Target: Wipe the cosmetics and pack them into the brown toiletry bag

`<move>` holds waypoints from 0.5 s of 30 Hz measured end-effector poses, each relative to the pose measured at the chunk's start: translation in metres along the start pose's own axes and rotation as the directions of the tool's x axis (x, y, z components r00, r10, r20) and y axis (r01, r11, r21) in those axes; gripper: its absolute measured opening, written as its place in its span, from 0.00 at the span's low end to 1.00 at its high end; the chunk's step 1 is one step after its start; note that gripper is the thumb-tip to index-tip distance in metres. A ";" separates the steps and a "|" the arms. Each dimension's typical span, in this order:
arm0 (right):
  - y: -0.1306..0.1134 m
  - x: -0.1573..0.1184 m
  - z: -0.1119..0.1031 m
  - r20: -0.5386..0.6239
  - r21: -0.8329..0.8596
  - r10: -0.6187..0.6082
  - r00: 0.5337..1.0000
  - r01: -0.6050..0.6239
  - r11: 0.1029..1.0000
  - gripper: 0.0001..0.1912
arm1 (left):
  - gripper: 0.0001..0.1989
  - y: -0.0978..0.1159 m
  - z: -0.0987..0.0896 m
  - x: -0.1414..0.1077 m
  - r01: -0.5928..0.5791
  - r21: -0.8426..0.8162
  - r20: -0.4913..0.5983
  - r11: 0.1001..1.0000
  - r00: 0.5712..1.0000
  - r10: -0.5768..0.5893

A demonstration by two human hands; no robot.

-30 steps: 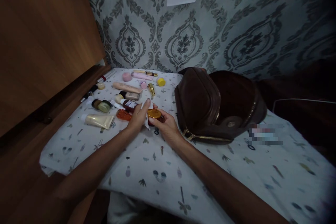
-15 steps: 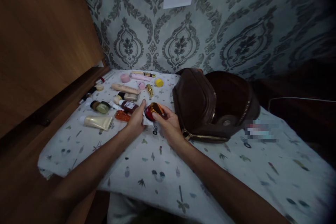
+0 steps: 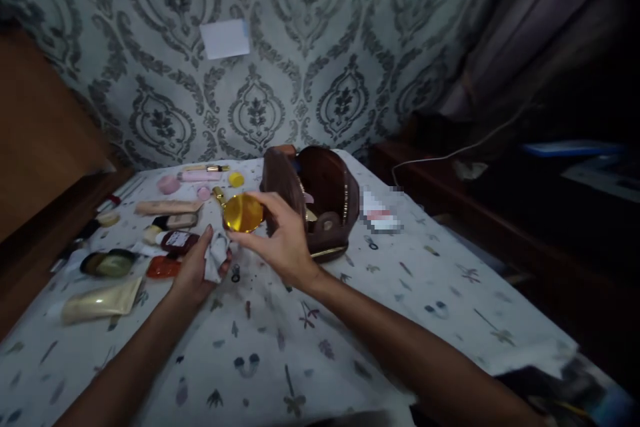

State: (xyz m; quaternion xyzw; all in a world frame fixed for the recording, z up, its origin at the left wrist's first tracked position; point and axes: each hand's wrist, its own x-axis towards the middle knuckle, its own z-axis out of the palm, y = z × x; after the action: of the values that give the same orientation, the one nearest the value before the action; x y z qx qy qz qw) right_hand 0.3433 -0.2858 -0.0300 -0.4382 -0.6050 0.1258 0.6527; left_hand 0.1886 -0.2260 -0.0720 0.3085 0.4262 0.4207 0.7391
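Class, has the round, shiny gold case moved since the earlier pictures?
Yes: the gold case, held in the right hand, has shifted rightward and upward in the view, judged against the small shiny gold tube on the white patterned cloth.

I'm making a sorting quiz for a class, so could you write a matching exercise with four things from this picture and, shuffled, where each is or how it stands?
Things
1. Round golden object
2. Crumpled white cloth or tissue
3. Brown bag
4. White rectangle

Places and states
A. Up against the patterned wall
B. In the left hand
C. Unzipped and gaping open
D. Held up in the right hand

Pairs: 1-D, 2-B, 3-C, 4-A
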 end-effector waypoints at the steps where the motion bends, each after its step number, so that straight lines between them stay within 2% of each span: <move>1: -0.007 0.007 -0.014 -0.044 0.032 0.026 0.999 -0.025 0.999 0.26 | 0.17 -0.001 0.002 -0.002 -0.014 0.051 -0.007 0.999 1.000 0.015; 5: -0.026 0.040 -0.069 -0.166 0.058 0.099 0.981 -0.090 0.994 0.25 | 0.19 -0.004 0.008 -0.006 -0.026 0.162 -0.006 0.986 1.000 0.028; 8: -0.019 0.066 -0.100 -0.186 -0.086 0.109 0.976 -0.127 0.988 0.22 | 0.19 -0.005 0.011 -0.006 -0.031 0.205 0.015 0.978 0.999 0.029; 11: 0.000 0.087 -0.114 -0.108 -0.360 0.161 0.981 -0.189 0.914 0.20 | 0.19 -0.006 0.012 -0.008 -0.054 0.237 0.030 0.970 0.998 0.048; 13: 0.010 0.097 -0.115 -0.020 -0.548 0.243 0.970 -0.214 0.808 0.20 | 0.20 -0.006 0.013 -0.009 -0.071 0.255 0.037 0.964 0.997 0.064; 15: 0.013 0.106 -0.113 0.068 -0.681 0.347 0.935 -0.211 0.701 0.19 | 0.21 -0.006 0.014 -0.010 -0.075 0.260 0.038 0.963 0.997 0.068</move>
State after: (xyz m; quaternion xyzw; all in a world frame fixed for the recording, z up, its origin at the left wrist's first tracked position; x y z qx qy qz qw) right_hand 0.4746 -0.2517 0.0456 -0.7140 -0.5956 0.0417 0.3658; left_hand 0.2008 -0.2394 -0.0669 0.4243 0.4557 0.3829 0.6824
